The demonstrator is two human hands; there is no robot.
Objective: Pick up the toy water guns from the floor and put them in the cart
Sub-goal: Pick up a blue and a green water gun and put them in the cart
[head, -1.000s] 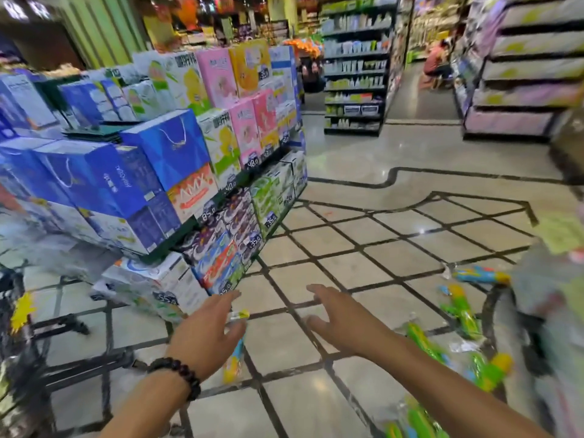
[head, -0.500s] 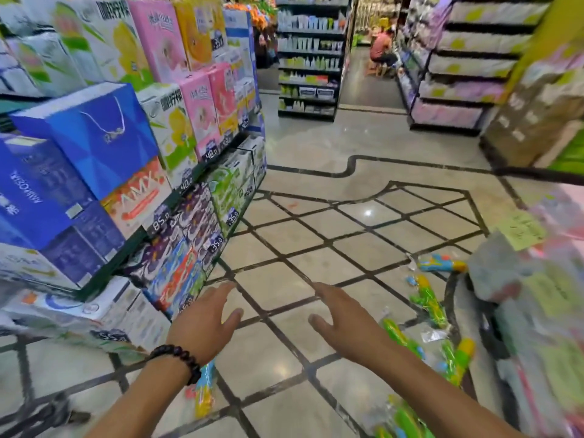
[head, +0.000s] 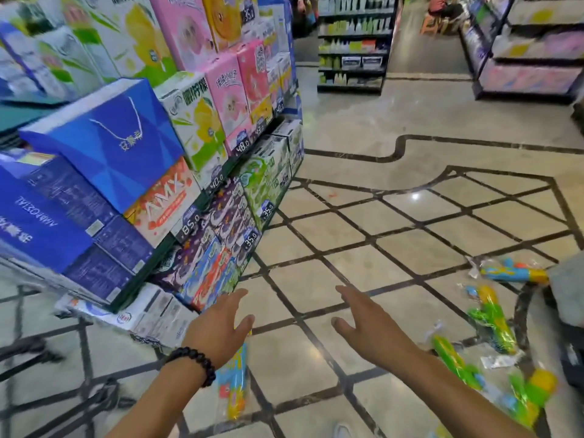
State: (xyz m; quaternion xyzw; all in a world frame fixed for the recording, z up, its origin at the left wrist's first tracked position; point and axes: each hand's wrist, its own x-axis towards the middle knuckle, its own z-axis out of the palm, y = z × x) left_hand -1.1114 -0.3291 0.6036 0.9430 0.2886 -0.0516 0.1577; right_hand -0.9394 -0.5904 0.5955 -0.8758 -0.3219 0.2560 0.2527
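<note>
A polished beige marble floor (head: 395,121), crossed by dark inlaid lattice lines, caught a glint of overhead light. Boxed goods with price tags filled a tiered display (head: 177,172) at left, while stocked shelves (head: 352,49) lined the aisle behind.

Beige tiled floor (head: 379,128) with dark lines, bagged water guns (head: 491,322) scattered near right, one water gun (head: 235,387) near centre, stacked boxes (head: 151,314) left

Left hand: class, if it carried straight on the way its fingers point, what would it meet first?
Probably the stacked drink cartons low on the display, just beyond the left hand. Its fingers point up-left toward them, open and holding nothing. Depth is unclear, so it might reach bare floor first.
</note>
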